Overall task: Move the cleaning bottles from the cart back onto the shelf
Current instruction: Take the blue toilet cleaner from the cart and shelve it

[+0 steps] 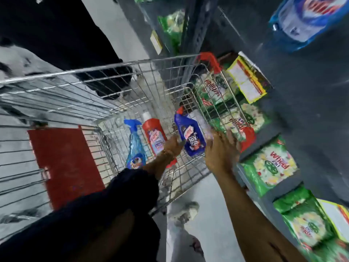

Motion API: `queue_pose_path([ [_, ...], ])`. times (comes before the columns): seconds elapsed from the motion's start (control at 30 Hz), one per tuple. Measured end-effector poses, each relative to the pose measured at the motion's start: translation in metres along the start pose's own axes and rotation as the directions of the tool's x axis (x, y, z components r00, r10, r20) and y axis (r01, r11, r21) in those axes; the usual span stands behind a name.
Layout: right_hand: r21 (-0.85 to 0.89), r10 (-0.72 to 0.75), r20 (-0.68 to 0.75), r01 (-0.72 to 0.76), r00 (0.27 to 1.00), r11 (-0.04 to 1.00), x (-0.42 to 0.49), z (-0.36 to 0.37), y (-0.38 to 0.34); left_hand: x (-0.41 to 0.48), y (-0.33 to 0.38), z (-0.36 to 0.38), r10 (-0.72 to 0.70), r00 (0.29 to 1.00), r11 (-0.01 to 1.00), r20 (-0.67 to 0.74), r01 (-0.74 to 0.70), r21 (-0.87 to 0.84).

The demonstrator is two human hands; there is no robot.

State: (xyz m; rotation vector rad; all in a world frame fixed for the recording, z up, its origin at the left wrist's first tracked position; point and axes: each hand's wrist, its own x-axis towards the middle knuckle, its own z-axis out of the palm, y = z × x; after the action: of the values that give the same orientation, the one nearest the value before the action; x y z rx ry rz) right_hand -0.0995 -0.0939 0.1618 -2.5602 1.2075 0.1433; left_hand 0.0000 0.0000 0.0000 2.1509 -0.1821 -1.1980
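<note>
Three cleaning bottles are inside the wire cart [105, 69]: a light blue spray bottle [135, 148] on the left, a red bottle with a white cap [153, 136] in the middle, and a dark blue bottle [189, 136] on the right. My left hand [172, 146] reaches into the cart and curls around the dark blue bottle's lower left edge; this bottle looks raised and tilted. My right hand [221, 151] is open with its fingers spread, right against the bottle's lower right side and close to the cart's right wall. The picture is blurred by motion.
A dark shelf unit [302, 114] runs along the right, holding green detergent packs [270, 165] and a yellow-edged box [247, 80]. A blue detergent bag [306, 19] lies higher up. The cart's red child-seat flap [66, 163] is at left. Another person in dark clothes [62, 35] stands beyond the cart.
</note>
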Motion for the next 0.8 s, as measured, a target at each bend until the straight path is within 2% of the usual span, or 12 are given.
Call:
queue_pose_path([
  [0.07, -0.008, 0.002, -0.052, -0.002, 0.999, 1.000, 0.005, 0.003, 0.003, 0.010, 0.009, 0.016, -0.109, 0.994, 0.982, -0.001, 0.107, -0.158],
  [0.1, -0.028, -0.007, -0.056, 0.006, 0.998, 1.000, 0.005, 0.005, 0.003, 0.016, 0.012, 0.026, -0.151, 0.987, 0.967, -0.052, 0.137, -0.216],
  [0.17, -0.042, -0.021, -0.068, 0.018, 0.997, 0.999, 0.004, 0.007, 0.002, 0.020, 0.021, 0.036, -0.165, 0.973, 0.944, -0.158, 0.110, -0.310],
  [0.27, -0.016, -0.016, -0.101, 0.014, 0.995, 1.000, 0.005, 0.005, 0.003, 0.018, 0.028, 0.041, -0.175, 0.970, 0.934, -0.170, 0.109, -0.340],
  [0.37, -0.021, 0.005, -0.022, -0.005, 1.000, 1.000, 0.006, 0.006, 0.004, 0.009, 0.033, 0.030, -0.211, 0.965, 0.926, -0.152, 0.148, -0.347],
  [0.5, -0.035, -0.039, 0.026, 0.040, 0.999, 0.999, 0.005, 0.002, 0.003, -0.012, 0.039, 0.000, -0.179, 0.978, 0.928, -0.110, 0.131, -0.348],
  [0.63, 0.061, -0.049, 0.002, 0.048, 0.999, 0.997, 0.001, -0.008, -0.001, -0.056, 0.052, -0.047, -0.019, 0.994, 0.938, -0.109, -0.020, -0.345],
  [0.7, 0.081, -0.057, 0.034, 0.054, 0.998, 0.995, -0.002, -0.016, -0.001, -0.084, 0.067, -0.073, 0.086, 0.990, 0.926, -0.112, -0.121, -0.357],
  [0.77, 0.240, -0.068, 0.145, 0.031, 0.987, 0.970, -0.005, -0.030, 0.000, -0.117, 0.089, -0.097, 0.196, 0.973, 0.910, -0.119, -0.226, -0.347],
  [0.8, 0.418, -0.076, 0.257, -0.040, 0.963, 0.908, -0.006, -0.041, -0.001, -0.134, 0.100, -0.107, 0.255, 0.960, 0.897, -0.112, -0.279, -0.343],
])
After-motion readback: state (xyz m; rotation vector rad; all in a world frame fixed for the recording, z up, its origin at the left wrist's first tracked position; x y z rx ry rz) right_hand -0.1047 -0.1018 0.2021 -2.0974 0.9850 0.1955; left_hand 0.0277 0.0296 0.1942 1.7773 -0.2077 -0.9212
